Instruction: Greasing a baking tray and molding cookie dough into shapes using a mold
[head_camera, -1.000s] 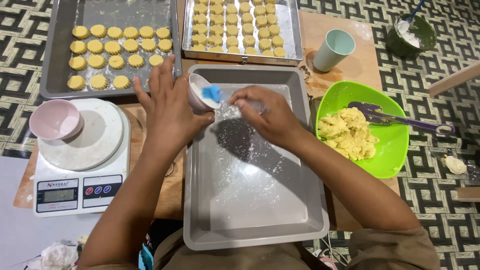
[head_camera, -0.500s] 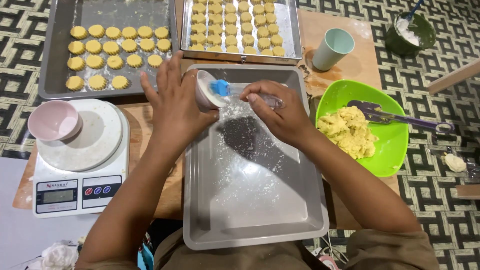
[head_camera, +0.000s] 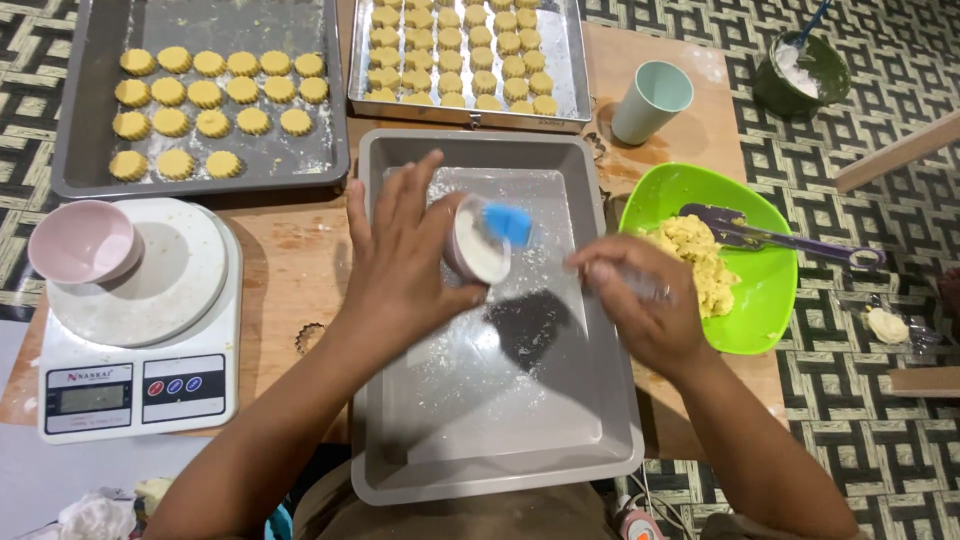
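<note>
My left hand (head_camera: 402, 262) holds a small pink bowl (head_camera: 473, 245) tipped on its side over a grey baking tray (head_camera: 455, 460). My right hand (head_camera: 640, 305) grips the clear handle of a brush whose blue head (head_camera: 509, 223) rests at the bowl's mouth. The tray floor is dusted with white specks, and the hands cast a dark shadow on it.
Two trays of round yellow cookies (head_camera: 215, 95) (head_camera: 465, 50) lie at the back. A white kitchen scale (head_camera: 140, 330) carrying a pink bowl (head_camera: 82, 243) stands at the left. A green bowl (head_camera: 765, 290) of yellow dough with a purple spatula (head_camera: 780, 238) sits right, beside a pale cup (head_camera: 650, 102).
Both hands with the bowl and brush have shifted nearer and to the right over the tray. The brush head stays at the bowl's mouth.
</note>
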